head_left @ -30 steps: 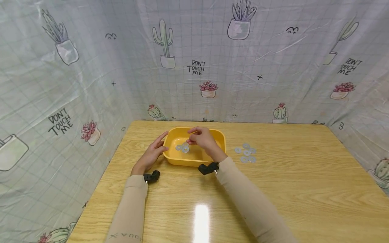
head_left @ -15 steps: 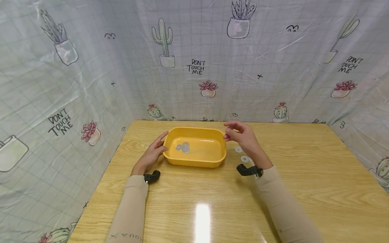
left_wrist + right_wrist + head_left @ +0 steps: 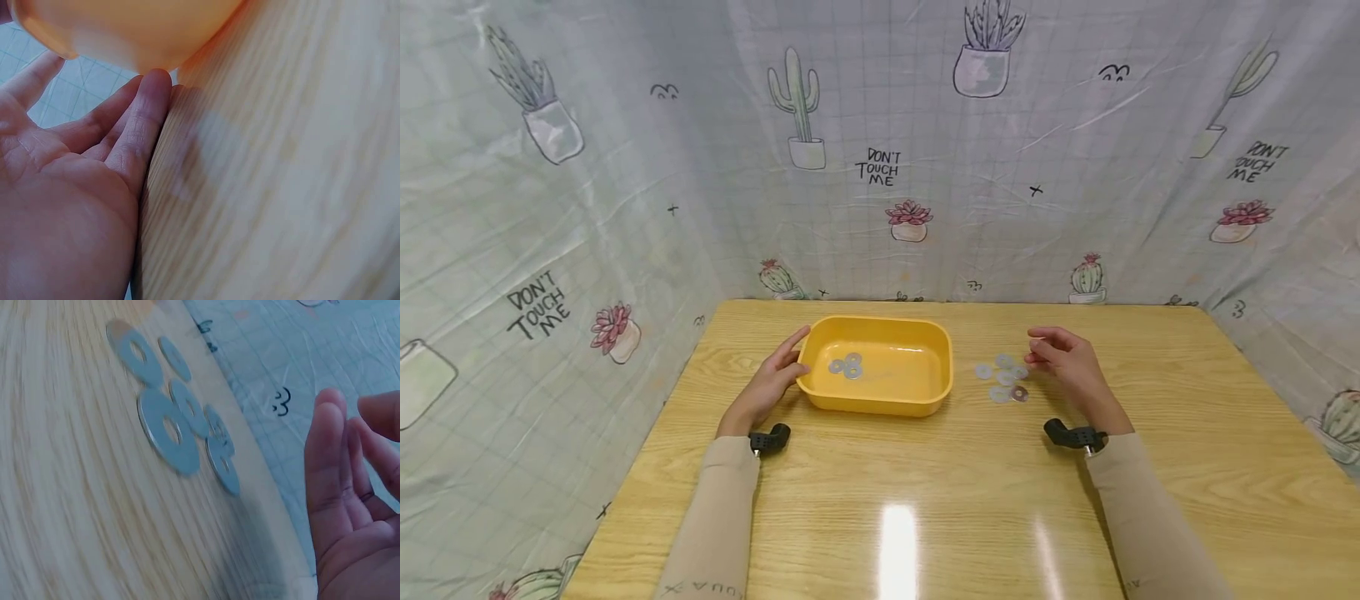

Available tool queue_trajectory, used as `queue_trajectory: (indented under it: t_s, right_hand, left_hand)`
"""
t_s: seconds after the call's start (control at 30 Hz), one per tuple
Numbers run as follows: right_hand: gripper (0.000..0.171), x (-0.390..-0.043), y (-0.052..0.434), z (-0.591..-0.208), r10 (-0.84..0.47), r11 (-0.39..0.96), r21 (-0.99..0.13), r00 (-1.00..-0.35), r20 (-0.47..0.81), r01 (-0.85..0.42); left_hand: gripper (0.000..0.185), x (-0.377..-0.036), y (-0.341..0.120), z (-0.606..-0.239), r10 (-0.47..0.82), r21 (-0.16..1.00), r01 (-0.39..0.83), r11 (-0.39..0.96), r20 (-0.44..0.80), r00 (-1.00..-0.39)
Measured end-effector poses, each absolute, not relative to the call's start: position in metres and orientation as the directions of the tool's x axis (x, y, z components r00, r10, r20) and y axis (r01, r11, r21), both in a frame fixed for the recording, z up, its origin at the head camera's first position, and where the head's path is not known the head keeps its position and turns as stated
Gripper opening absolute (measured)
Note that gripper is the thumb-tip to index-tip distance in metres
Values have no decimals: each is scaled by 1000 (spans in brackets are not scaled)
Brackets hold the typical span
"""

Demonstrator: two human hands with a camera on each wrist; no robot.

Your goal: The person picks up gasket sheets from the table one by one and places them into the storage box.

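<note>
A yellow plastic box stands on the table with three flat metal washers lying in its left part. My left hand rests at the box's left end, thumb at the rim and relaxed fingers along the outer wall. In the left wrist view, fingertips meet the box's lower side close over the table. To the right of the box lie several more washers, some overlapping. My right hand hovers just right of them, fingers loosely bent, nothing between them. The right wrist view shows these washers flat on the wood.
The wooden table ends at a curtain printed with cacti, which hangs behind it and along both sides. Each wrist wears a black camera mount.
My right hand has moved out of the box and across to the right, past the loose washers. The left hand stays at the box's left end, and the box has not moved.
</note>
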State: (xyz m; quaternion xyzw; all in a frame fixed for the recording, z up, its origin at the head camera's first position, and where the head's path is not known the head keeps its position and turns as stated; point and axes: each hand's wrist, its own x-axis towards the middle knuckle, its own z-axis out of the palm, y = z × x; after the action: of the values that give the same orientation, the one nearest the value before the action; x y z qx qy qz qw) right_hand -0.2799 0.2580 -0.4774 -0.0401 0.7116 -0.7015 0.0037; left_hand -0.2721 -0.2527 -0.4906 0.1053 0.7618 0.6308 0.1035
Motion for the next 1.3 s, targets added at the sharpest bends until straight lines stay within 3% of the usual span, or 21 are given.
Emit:
queue_trajectory:
  t_s: [0.3,0.4,0.77,1.3]
  right_hand:
    - [46,-287,266,-488,-34,265,-962,-997,-75,63]
    - [44,-286,263,-489,-39,363,-927,-992,-116,94]
    - [43,-285,256,-484,-81,652,-758,-993,-90,15]
    - [26,-279,251,-481,-108,734,-678,-991,-79,-26]
  left_hand:
    - [69,-273,-251,-491,283,986,19,168,-29,-959]
    - [68,-273,-250,-491,284,985,17,172,-33,-958]
    - [68,-273,-251,-489,280,986,18,165,-30,-959]
    - [69,-269,-252,-487,296,984,40,173,-13,-955]
